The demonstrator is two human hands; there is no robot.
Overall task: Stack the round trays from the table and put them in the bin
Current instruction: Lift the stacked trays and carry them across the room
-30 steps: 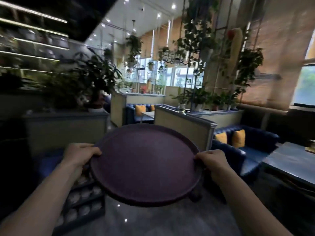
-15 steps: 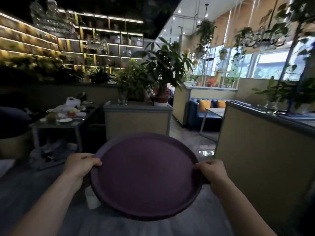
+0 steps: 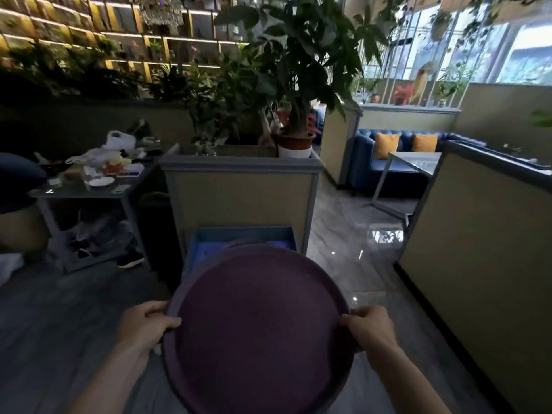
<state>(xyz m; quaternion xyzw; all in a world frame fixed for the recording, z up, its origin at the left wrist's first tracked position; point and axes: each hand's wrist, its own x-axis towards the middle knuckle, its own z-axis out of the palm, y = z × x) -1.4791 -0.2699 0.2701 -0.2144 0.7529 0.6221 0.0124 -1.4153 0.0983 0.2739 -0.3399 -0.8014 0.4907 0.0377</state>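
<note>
A large round purple tray (image 3: 257,330) fills the lower middle of the head view, held level in front of me. My left hand (image 3: 146,325) grips its left rim and my right hand (image 3: 369,327) grips its right rim. Whether more trays lie stacked beneath it is hidden. Just beyond the tray's far edge a blue bin (image 3: 209,243) stands on the floor against a beige partition; the tray covers its near part.
A beige planter partition (image 3: 239,198) with potted plants rises behind the bin. A cluttered table (image 3: 89,186) stands at the left. A second partition wall (image 3: 478,234) runs along the right, with an aisle of glossy floor (image 3: 343,252) between. Blue sofas sit further back.
The view has swung left and dipped, so the blue bin has come into sight beyond the tray. Both hands keep the same grip on the tray's rim.
</note>
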